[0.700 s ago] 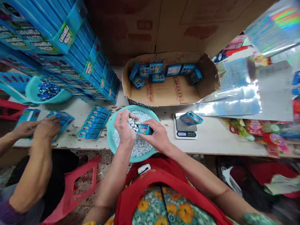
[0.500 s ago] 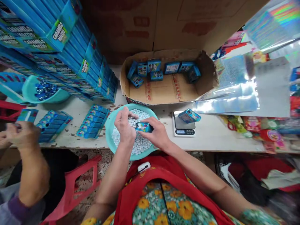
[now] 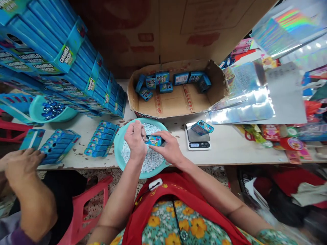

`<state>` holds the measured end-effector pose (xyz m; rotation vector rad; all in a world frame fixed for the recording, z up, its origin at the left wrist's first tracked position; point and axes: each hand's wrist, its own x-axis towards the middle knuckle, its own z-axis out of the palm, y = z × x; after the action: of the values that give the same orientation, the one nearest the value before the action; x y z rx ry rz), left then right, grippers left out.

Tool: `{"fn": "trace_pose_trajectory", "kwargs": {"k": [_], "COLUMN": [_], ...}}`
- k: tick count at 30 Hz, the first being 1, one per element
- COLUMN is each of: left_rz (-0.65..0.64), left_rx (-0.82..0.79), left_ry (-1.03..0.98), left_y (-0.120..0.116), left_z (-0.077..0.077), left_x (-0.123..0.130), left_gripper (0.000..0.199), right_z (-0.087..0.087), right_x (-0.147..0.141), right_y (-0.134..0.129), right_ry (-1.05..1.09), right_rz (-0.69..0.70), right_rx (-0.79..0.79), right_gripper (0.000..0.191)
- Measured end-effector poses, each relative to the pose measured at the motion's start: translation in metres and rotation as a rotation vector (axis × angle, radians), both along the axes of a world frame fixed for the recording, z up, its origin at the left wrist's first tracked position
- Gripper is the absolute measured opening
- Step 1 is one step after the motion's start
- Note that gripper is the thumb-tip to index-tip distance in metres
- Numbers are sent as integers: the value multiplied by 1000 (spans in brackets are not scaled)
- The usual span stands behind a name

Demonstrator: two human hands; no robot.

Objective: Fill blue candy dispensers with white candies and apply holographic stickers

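My right hand [image 3: 170, 147] grips a small blue candy box [image 3: 154, 140] above a turquoise basin [image 3: 119, 149]. Many small white candies [image 3: 150, 163] fill the basin. Against the box's left end, my left hand [image 3: 136, 139] is closed with its fingers curled upward. White candies showed in that palm a moment before; now the fingers mostly hide them. A digital scale [image 3: 199, 145] stands right of the basin, its display lit. Another blue candy box [image 3: 202, 128] lies tilted on the scale.
Behind the basin, a cut-down carton [image 3: 173, 102] holds several blue boxes. Tall stacks of blue display boxes [image 3: 68, 75] rise at left. A co-worker's hands [image 3: 22, 163] are beside a row of blue boxes [image 3: 58, 144]. Shiny plastic sheets [image 3: 242, 105] cover the right side.
My left fingers have closed more and moved against the box end. The box's printed side shows more now. The co-worker's hands have lowered toward the box row. The view has shifted slightly.
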<state>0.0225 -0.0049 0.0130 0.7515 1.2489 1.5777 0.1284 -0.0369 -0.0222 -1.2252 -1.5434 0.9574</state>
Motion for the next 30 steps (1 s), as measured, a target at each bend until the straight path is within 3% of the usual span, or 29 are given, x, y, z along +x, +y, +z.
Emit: {"fn": "trace_pose_trajectory", "kwargs": {"k": [3, 6, 8, 11, 14, 16, 19, 21, 24, 28, 30], "left_rz": [-159, -159, -110, -178, -243, -238, -235, -206, -172, -140, -97], "left_rx": [-74, -147, -241, -471, -541, -539, -578, -603, -604, -616, -643], "left_ry": [-100, -311, -293, -20, 165, 170, 48, -26, -47, -172, -228], "left_y": [4, 12, 16, 11, -1, -5, -2, 3, 8, 9, 9], "left_z": [5, -4, -23, -64, -95, -105, -108, -108, -106, -104, -104], "left_x": [-5, -26, -42, -55, -51, -44, -36, -34, -34, -32, -30], "left_gripper": [35, 34, 32, 29, 28, 29, 32, 34, 36, 18, 10], "right_z": [-5, -9, -13, -26, -57, -83, -117, -128, -126, -120, -123], "right_x": [8, 38, 66, 105, 124, 123, 113, 111, 126, 173, 194], "right_y": [-3, -19, -37, -64, -79, -81, -78, -76, -69, -36, -14], "right_ry": [81, 151, 148, 36, -88, -120, -139, -167, -236, -258, -221], "right_rz": [-9, -54, -172, -398, -470, -452, -424, -405, -495, -862, -834], "right_rx": [-83, -129, -141, -201, -206, -164, -99, -58, 9, -28, -104], "right_gripper": [34, 37, 38, 36, 34, 33, 32, 35, 60, 93, 90]}}
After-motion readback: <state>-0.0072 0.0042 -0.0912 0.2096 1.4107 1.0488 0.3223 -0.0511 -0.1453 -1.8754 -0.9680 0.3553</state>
